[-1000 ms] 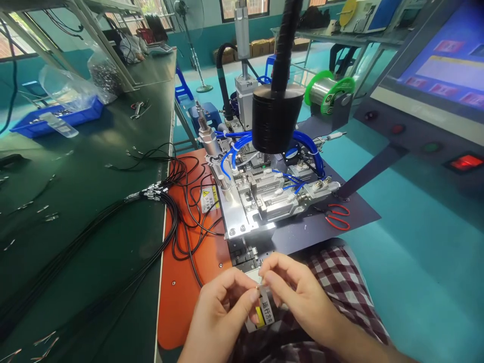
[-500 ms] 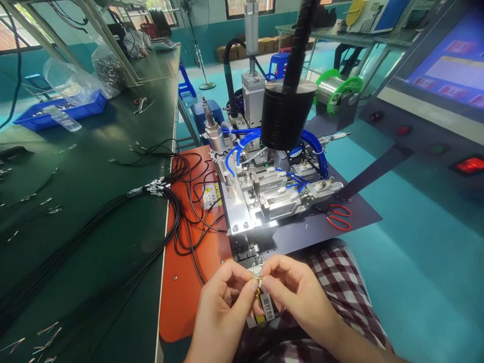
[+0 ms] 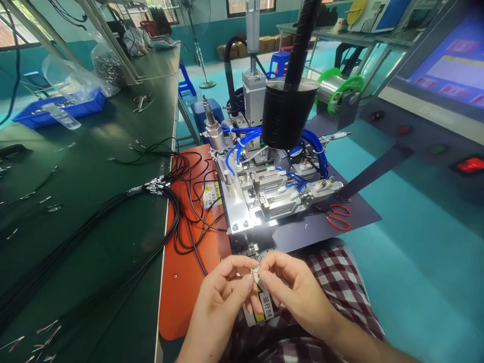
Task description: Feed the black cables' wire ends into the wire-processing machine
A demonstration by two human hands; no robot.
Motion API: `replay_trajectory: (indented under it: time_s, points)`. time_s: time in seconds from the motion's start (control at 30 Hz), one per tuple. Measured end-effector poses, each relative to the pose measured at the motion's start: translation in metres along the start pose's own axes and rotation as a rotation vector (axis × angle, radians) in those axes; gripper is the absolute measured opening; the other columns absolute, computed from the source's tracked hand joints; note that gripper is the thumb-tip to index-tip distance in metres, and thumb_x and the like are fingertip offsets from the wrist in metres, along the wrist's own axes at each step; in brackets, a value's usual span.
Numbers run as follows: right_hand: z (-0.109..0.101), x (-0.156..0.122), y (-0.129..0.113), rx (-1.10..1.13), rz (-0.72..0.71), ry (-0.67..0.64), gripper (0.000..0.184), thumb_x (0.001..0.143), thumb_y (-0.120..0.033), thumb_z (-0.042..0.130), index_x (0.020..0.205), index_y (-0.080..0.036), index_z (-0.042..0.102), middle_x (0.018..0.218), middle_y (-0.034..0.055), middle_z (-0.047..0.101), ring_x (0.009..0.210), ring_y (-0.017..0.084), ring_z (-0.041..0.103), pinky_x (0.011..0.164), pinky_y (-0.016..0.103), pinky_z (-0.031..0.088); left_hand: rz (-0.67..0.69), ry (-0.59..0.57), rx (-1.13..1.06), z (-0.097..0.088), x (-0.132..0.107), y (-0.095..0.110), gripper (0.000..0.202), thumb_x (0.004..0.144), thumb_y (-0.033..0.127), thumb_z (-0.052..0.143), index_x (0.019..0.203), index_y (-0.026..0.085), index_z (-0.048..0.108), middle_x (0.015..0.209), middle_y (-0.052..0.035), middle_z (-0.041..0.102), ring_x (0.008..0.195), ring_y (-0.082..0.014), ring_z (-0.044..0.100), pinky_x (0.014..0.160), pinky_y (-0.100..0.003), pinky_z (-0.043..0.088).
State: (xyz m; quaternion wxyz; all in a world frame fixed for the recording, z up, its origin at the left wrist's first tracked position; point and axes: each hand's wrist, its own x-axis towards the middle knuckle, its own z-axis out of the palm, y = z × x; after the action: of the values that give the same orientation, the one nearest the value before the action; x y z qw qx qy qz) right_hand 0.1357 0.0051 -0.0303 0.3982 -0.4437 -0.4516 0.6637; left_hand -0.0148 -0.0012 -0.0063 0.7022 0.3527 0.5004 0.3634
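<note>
My left hand (image 3: 223, 297) is closed in a pinch, thumb and forefinger at the stripped end of a cable. Close against it, my right hand (image 3: 297, 290) pinches the same fine wires; a thin orange wire (image 3: 256, 273) shows between the fingertips. Part of the cable is hidden by my fingers. One black cable (image 3: 198, 259) runs down across the orange base to behind my left hand. Just beyond my hands stands a metal machine (image 3: 280, 186) with blue air tubes and a narrow track (image 3: 249, 248). Below my fingers is a label plate (image 3: 264, 305).
A bundle of black cables (image 3: 109, 209) lies across the green bench (image 3: 124, 292) onto the orange base (image 3: 181, 302). Red-handled pliers (image 3: 339, 218) rest right of the machine. A screen panel (image 3: 446, 85) juts in at the right. A black nozzle (image 3: 289, 113) hangs above the machine.
Both hands stay together and have lifted slightly. The fingertips have shifted on the fine wires, and the orange wire now shows stretched between them.
</note>
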Motion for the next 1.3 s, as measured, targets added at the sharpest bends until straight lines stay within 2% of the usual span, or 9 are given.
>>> replay_trajectory:
  time_s: [0.13,0.27,0.4,0.63,0.8,0.93,1.1,1.3]
  points:
    - [-0.003,0.001,-0.003,-0.005,-0.002,-0.022,0.027,0.084,-0.04,0.061,0.073,-0.016,0.054,0.057,-0.0058,0.046,0.049,0.008,0.038,0.048,0.021,0.033,-0.006,0.017,-0.029,-0.001,0.002,-0.004,0.017,0.084,0.033,0.064,0.085,0.016,0.058,0.053,0.0029,0.061,0.046,-0.0073,0.055,0.046,-0.015,0.037]
    - [-0.003,0.004,-0.002,0.055,0.032,-0.039,0.032,0.083,-0.045,0.061,0.072,-0.016,0.055,0.056,-0.0062,0.045,0.048,0.007,0.039,0.047,0.02,0.033,-0.009,0.089,-0.025,0.0,0.004,-0.008,0.022,0.083,0.036,0.065,0.082,0.016,0.057,0.046,0.0035,0.058,0.04,-0.0048,0.047,0.044,-0.014,0.031]
    - [-0.002,0.006,0.0,0.099,0.033,-0.026,0.035,0.081,-0.05,0.061,0.073,-0.016,0.054,0.057,-0.006,0.046,0.047,0.007,0.038,0.047,0.02,0.032,-0.02,0.113,-0.023,0.001,0.005,-0.009,0.025,0.081,0.038,0.066,0.08,0.015,0.056,0.043,0.0042,0.056,0.038,-0.0048,0.045,0.043,-0.015,0.029]
    - [0.0,0.006,0.0,-0.03,0.023,-0.007,0.021,0.083,-0.035,0.06,0.074,-0.016,0.055,0.06,-0.0047,0.047,0.052,0.009,0.039,0.049,0.021,0.033,-0.013,0.099,-0.029,0.001,0.002,-0.005,0.024,0.082,0.038,0.065,0.081,0.016,0.055,0.042,0.0052,0.055,0.037,-0.005,0.044,0.043,-0.015,0.028]
    - [0.004,0.001,0.005,-0.312,-0.179,0.048,0.014,0.086,-0.019,0.053,0.072,-0.018,0.055,0.068,-0.0024,0.051,0.061,0.011,0.046,0.057,0.024,0.038,0.002,0.107,-0.048,0.003,0.001,-0.005,0.019,0.083,0.034,0.063,0.08,0.017,0.055,0.04,0.0077,0.05,0.038,-0.004,0.038,0.046,-0.016,0.03]
    - [0.0,-0.002,0.01,-0.407,-0.267,0.043,0.012,0.086,-0.018,0.054,0.075,-0.019,0.057,0.07,-0.0013,0.054,0.063,0.013,0.05,0.06,0.025,0.04,0.016,0.148,0.052,0.004,0.001,-0.007,0.021,0.082,0.035,0.064,0.078,0.017,0.054,0.037,0.0098,0.044,0.036,-0.0032,0.032,0.044,-0.015,0.026]
    - [-0.012,0.003,0.004,-0.366,-0.143,0.009,0.012,0.087,-0.022,0.055,0.079,-0.019,0.062,0.072,-0.0001,0.058,0.065,0.014,0.051,0.06,0.025,0.04,-0.059,0.17,0.081,0.004,0.003,-0.004,0.029,0.075,0.041,0.068,0.073,0.017,0.052,0.037,0.0102,0.041,0.034,-0.0028,0.029,0.039,-0.014,0.022]
    - [-0.014,0.011,-0.006,-0.24,-0.037,0.002,0.014,0.086,-0.027,0.055,0.077,-0.018,0.061,0.064,-0.0029,0.054,0.054,0.01,0.045,0.052,0.024,0.036,-0.089,0.177,0.081,0.004,0.004,-0.004,0.027,0.076,0.04,0.067,0.074,0.016,0.054,0.038,0.009,0.042,0.035,-0.003,0.031,0.04,-0.015,0.023]
